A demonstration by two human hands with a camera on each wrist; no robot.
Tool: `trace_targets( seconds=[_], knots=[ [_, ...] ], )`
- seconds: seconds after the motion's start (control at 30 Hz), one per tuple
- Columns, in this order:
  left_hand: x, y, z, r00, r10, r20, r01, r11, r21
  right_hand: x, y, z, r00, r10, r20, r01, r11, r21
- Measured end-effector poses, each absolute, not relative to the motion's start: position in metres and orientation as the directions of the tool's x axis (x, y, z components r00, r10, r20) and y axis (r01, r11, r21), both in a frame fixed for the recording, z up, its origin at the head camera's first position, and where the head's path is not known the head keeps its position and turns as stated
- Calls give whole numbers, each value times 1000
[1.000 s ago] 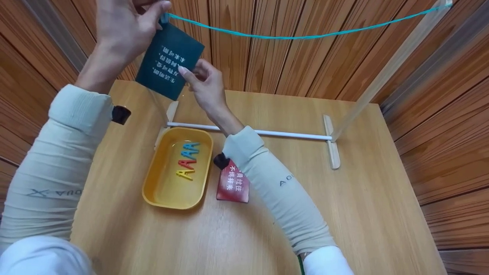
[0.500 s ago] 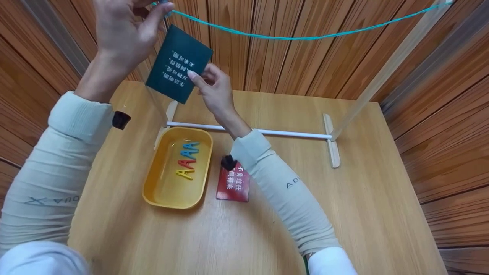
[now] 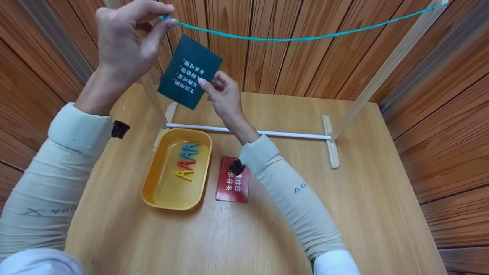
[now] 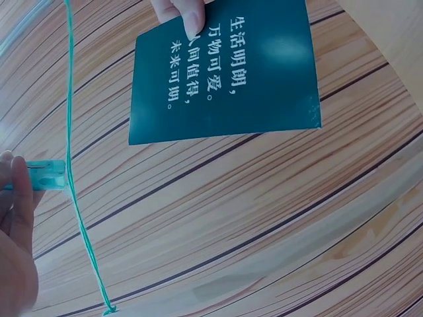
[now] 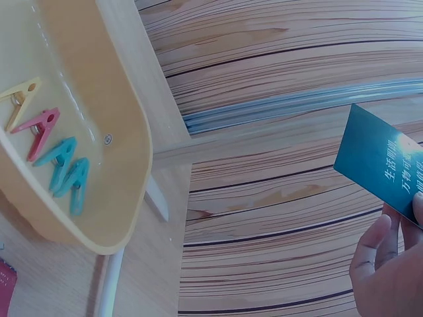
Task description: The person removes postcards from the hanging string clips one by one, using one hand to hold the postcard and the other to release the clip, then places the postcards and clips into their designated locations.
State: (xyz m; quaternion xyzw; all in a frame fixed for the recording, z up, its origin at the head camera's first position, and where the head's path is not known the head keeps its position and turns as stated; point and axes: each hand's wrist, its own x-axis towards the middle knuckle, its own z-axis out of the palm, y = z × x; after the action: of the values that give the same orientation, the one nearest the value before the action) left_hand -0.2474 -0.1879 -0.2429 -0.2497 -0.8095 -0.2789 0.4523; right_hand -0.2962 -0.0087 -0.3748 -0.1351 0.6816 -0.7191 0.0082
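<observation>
My left hand (image 3: 128, 44) is raised at the upper left in the head view and pinches a blue clothespin (image 4: 47, 175) between thumb and fingers. In the left wrist view the clothespin's end meets the turquoise cord (image 4: 70, 119). My right hand (image 3: 228, 99) pinches a dark green card (image 3: 190, 72) with white writing by its edge, thumb on the printed face. The card hangs tilted in the air below the cord, apart from the clothespin. A yellow tray (image 3: 153, 191) below holds several clothespins (image 3: 186, 165), blue, red and yellow. A red card (image 3: 232, 191) lies beside the tray.
The cord runs to the right post (image 3: 386, 72) of a stand with a white crossbar (image 3: 294, 134) low across the table (image 3: 366, 214). The tray sits by the stand's left foot. A wood-panelled wall (image 3: 305, 72) rises behind.
The green card has moved right and down, away from the clothespin, with my right hand. My left hand has dropped slightly, its fingers now more visible at the cord.
</observation>
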Motion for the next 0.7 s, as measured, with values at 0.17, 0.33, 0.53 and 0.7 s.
trace_targets(
  seconds=[0.17,0.33,0.53,0.7],
  knots=[
    [-244,-187,-247,-395,221,892,704,696,139,-294,2,-378,-959,-215,187,-174,-76,-982],
    [-239,-187,-253,-399,251,882,713,689,127,-291,11,-380,-958,-233,166,-152,-78,-985],
    [-232,-186,-261,-485,246,839,682,707,186,-286,18,-382,-959,-242,150,-140,-58,-988],
    [-229,-186,-267,-515,279,811,678,711,186,-279,28,-384,-956,-245,159,-150,-56,-987]
  ],
)
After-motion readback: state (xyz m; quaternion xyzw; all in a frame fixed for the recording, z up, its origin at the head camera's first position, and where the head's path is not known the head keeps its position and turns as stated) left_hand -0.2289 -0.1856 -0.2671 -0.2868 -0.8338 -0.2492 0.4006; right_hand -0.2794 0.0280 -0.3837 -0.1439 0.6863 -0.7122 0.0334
